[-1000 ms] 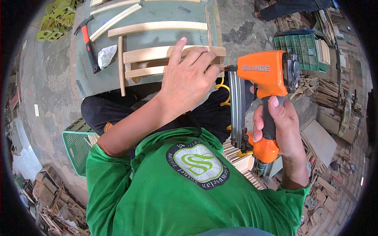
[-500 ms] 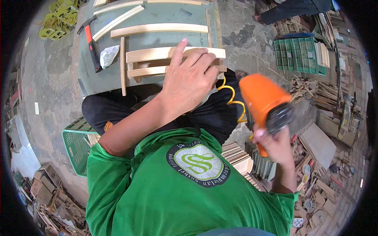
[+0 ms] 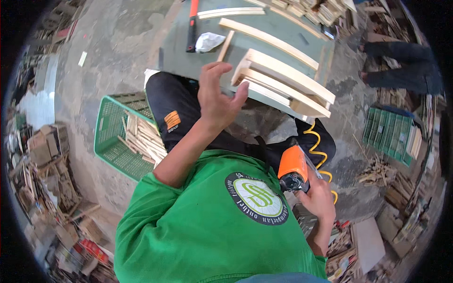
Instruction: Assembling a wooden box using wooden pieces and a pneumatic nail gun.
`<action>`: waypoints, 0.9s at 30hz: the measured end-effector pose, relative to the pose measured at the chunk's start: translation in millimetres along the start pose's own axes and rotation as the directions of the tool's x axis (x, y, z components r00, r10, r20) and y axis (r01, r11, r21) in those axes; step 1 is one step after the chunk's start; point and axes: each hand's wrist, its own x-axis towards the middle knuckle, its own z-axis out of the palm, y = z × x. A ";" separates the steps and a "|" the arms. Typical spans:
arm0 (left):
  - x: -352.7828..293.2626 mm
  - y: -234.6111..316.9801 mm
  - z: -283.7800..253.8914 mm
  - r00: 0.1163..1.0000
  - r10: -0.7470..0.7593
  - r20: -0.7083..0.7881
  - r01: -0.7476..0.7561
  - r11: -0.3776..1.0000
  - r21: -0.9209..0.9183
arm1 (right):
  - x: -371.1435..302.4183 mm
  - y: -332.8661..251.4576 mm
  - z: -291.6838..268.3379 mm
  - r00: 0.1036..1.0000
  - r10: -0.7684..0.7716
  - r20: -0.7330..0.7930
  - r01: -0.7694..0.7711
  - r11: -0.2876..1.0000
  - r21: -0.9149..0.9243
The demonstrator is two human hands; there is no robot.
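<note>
My left hand (image 3: 219, 96) is raised with its fingers apart and holds nothing. It hovers just left of a small frame of pale wooden slats (image 3: 290, 74), which lies tilted at the near edge of the green-grey work table (image 3: 177, 54). In my right hand (image 3: 318, 195) is an orange nail gun (image 3: 292, 162), held low by my right side, away from the frame. A yellow coiled air hose (image 3: 321, 150) hangs beside it. Beyond the frame lies a long, slightly curved slat (image 3: 270, 42), and a short wooden strip (image 3: 226, 46) rests near my left fingertips.
A hammer (image 3: 192, 30) and a crumpled white plastic bag (image 3: 209, 42) lie at the table's left. On the floor, a green crate (image 3: 101, 125) holds wooden sticks. Another green crate (image 3: 387, 134) stands at right, near another person's legs (image 3: 401, 66). Scrap wood lines both sides.
My left hand has come off the wooden frame and moved left. The nail gun has dropped lower and closer to my body. The view has turned, so the table appears tilted.
</note>
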 end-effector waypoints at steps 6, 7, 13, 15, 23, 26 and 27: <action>-7.7 -14.8 18.6 1.000 0.014 -0.004 -0.015 0.990 -0.137 | 9.7 -5.3 14.6 0.995 -0.100 0.002 0.100 0.995 0.023; -5.7 -14.0 18.7 0.999 0.043 0.015 -0.041 0.992 -0.121 | 10.3 -5.8 13.7 0.994 -0.107 0.000 0.107 0.994 0.012; 6.1 -21.7 2.7 0.989 0.101 0.112 -0.070 0.966 -0.251 | 9.3 36.6 -53.3 0.994 0.078 -0.076 -0.066 0.988 0.142; 14.9 -27.5 -6.9 0.982 0.124 0.145 -0.081 0.958 -0.275 | 12.5 53.8 -77.5 0.951 0.234 -0.202 -0.176 0.948 0.266; 32.0 -31.6 -18.7 0.923 0.102 0.371 0.045 0.929 -0.367 | 105.8 49.0 -153.5 0.908 0.066 -0.414 -0.009 0.990 0.138; 31.9 -28.2 -15.1 0.920 0.085 0.383 0.056 0.938 -0.341 | 131.4 35.0 -162.6 0.899 -0.036 -0.436 0.074 0.995 0.072; 31.2 -27.5 -15.6 0.918 0.087 0.386 0.049 0.944 -0.327 | 136.5 28.6 -164.9 0.896 -0.076 -0.437 0.108 0.993 0.050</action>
